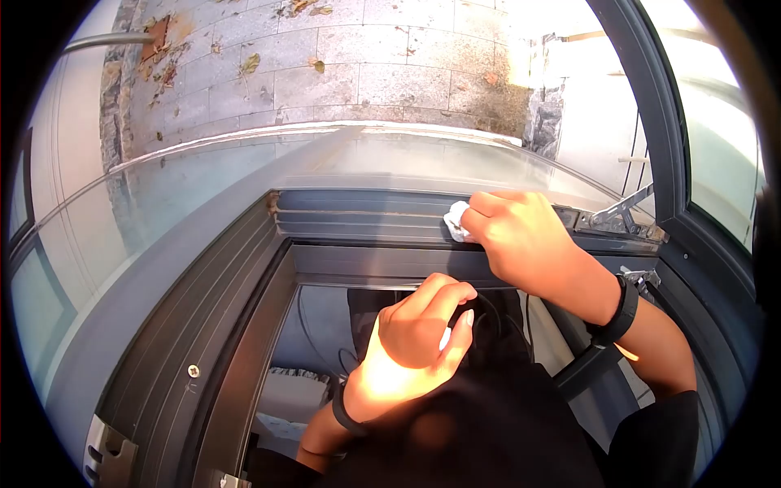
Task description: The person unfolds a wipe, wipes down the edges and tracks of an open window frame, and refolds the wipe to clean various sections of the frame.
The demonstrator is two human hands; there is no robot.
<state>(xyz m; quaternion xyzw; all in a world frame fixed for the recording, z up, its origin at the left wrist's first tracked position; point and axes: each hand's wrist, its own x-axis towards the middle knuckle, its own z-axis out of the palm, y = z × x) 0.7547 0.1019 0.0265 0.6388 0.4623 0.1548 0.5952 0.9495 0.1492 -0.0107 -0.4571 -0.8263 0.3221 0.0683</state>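
Note:
My right hand (525,236) is closed round a crumpled white tissue (459,222), its fingers bunched together. The tissue touches the grooved bottom track of the dark grey window frame (366,213), towards the right end of that track. Nearer to my body, my left hand (419,333) hovers just inside the sill with its fingers curled. A small white bit shows between its thumb and fingers; most of it is hidden, so I cannot make out what it is. Dark bands circle both wrists.
On the right, the open window sash (651,106) swings outward, joined by a metal hinge arm (622,213). A screw (194,371) and a metal latch plate (108,451) sit on the left side frame. Outside lies a paved ledge (317,81) with dry leaves.

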